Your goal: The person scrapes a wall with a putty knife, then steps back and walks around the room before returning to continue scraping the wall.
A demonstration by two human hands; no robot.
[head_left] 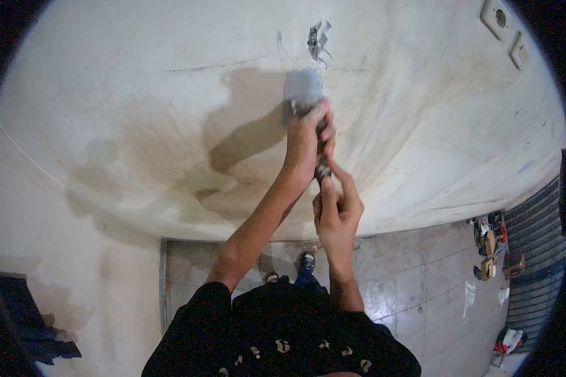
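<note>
My left hand (307, 135) is raised in front of the wall, with its fingers wrapped round the upper part of a dark-handled tool (324, 171). Just below, my right hand (339, 210) grips the lower end of that handle between thumb and fingers. I cannot tell the tool's kind, as my left hand hides much of it. A smooth grey patch (303, 83) shows on the wall right above my left hand. Higher up is a small hole with rough grey edges (314, 41). The off-white wall (409, 113) carries smudges and my arms' shadow.
A socket (497, 17) and a switch plate (519, 50) sit at the upper right. On the tiled floor (415, 283), several items (487, 245) stand by a ribbed shutter (534, 251). Dark cloth (28, 320) is at the lower left. My shoe (307, 261) is near the wall's base.
</note>
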